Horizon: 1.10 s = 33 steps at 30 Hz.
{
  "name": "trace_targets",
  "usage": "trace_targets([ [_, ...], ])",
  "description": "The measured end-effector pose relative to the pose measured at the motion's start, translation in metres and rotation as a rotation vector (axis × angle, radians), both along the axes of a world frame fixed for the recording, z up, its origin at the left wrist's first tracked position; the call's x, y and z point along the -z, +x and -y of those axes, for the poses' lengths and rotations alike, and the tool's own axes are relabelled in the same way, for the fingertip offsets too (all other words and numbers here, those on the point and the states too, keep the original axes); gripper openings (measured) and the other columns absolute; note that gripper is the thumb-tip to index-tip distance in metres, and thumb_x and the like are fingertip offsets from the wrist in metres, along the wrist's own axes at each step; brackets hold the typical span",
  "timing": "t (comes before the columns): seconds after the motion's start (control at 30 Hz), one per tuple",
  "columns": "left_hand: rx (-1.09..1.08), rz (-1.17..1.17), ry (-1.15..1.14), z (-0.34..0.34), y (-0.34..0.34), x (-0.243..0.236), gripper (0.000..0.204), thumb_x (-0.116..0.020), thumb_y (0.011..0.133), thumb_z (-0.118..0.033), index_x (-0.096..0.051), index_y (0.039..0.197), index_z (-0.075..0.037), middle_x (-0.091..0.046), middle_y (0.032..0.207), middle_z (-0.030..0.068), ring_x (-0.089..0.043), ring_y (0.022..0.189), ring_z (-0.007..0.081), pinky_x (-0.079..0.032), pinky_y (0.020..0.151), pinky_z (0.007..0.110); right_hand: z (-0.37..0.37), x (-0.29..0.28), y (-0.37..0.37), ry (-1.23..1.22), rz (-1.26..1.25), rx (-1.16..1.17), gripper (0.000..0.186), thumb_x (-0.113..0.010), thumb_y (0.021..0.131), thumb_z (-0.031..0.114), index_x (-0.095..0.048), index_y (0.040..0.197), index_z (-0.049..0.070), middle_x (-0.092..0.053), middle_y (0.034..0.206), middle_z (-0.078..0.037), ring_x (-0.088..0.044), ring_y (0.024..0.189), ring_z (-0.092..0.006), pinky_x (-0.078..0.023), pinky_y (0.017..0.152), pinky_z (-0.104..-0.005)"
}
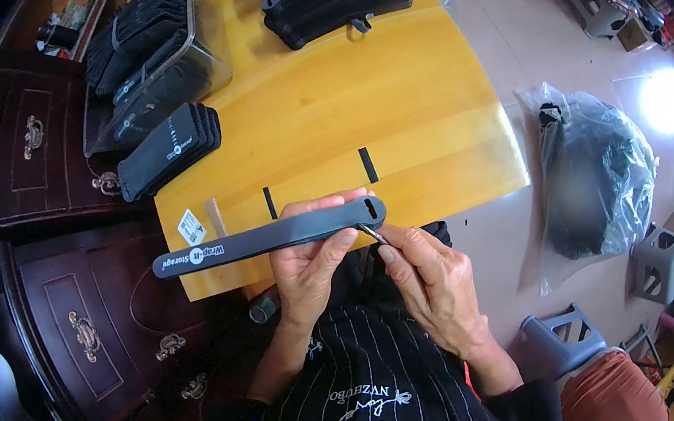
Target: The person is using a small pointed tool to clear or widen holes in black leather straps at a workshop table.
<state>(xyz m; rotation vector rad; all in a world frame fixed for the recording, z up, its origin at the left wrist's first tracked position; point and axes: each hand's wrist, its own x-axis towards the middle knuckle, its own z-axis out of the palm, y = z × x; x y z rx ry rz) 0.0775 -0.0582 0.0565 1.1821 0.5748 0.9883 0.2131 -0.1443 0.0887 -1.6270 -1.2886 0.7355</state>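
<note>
A flat black strap [266, 233] with a rounded end, a dark slot in that end and white print lies slantwise across my left hand [305, 273]. The left thumb presses on its lower edge while the fingers pass behind it. In my right hand [439, 290], thumb and fingers pinch a slim metal tool [375, 234], whose kind I cannot make out. Its tip meets the strap's lower edge, just below the slot. Two short black strips [368, 165] and a small white label [192, 227] are on the yellow table [325, 107] beyond my hands.
Bundled black straps [335, 1] sit at the table's far edge. On the left stand a clear bin [196, 22] full of straps and another strap stack [170, 153], above dark wooden drawers [78, 304]. A clear plastic bag [596, 185] and grey stools [563, 338] occupy the floor at right.
</note>
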Motion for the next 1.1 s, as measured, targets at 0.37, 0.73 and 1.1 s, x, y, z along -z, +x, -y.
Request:
trace_targets([
  [0.37,-0.012,-0.027,0.072,-0.003,-0.001,0.005,0.031,-0.058,0.087,0.008,-0.047,0.115,0.001,-0.056,0.121,0.0258,-0.057,0.113,0.0310,-0.047,0.098,0.039,-0.002,0.003,-0.001,-0.046,-0.262,-0.003,0.024,-0.053,0.095,0.013,-0.059,0.114,-0.001,-0.059,0.069,-0.009,-0.059,0.062,-0.0148,-0.048,0.059,-0.0277],
  [0.73,-0.090,-0.175,0.467,-0.007,-0.001,0.004,0.034,-0.062,0.083,0.008,-0.049,0.113,-0.001,-0.055,0.119,0.0241,-0.056,0.114,0.0355,-0.049,0.097,0.043,-0.003,0.003,0.005,-0.183,-0.462,-0.040,0.025,-0.053,0.096,0.016,-0.057,0.114,0.000,-0.060,0.074,-0.010,-0.060,0.064,-0.0142,-0.048,0.058,-0.0284],
  [1.1,-0.184,-0.258,0.912,-0.011,0.002,0.005,0.041,-0.068,0.075,0.011,-0.051,0.110,-0.001,-0.054,0.113,0.0202,-0.057,0.111,0.0423,-0.054,0.092,0.046,-0.004,0.019,-0.013,0.007,-0.246,0.120,0.020,-0.057,0.092,0.012,-0.058,0.110,0.002,-0.059,0.072,-0.009,-0.060,0.062,-0.0184,-0.047,0.054,-0.0289],
])
